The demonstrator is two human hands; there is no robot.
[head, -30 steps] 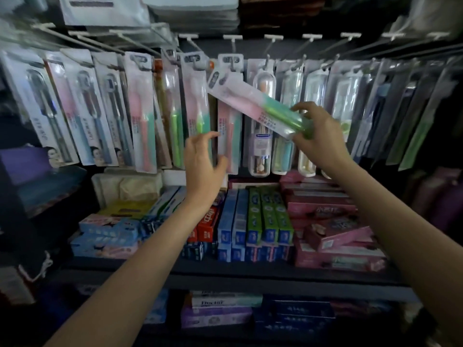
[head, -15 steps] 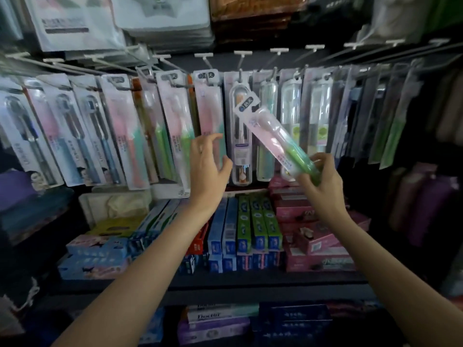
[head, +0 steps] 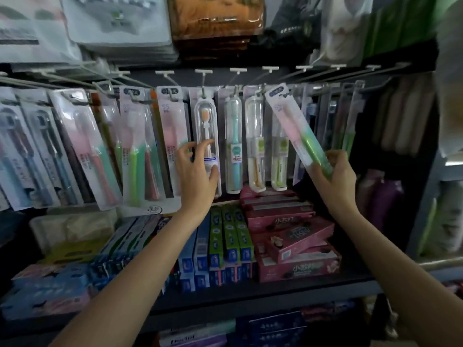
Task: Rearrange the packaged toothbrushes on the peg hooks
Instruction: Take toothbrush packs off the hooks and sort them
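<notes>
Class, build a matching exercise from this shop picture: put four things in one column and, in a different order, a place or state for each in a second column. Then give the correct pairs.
Column one
1. pink-and-green toothbrush pack
2. clear case with orange-bristled brush
3. green toothpaste boxes
4. pink boxes

Column two
A. stacked on the shelf below the right hand
B. tilted, off its peg, gripped at the bottom end by the right hand
C. standing on the shelf in a row, left of the pink stack
D. hanging on a peg, with the left hand at its lower part

Pairs: 1-B, 2-D, 3-C, 4-A
</notes>
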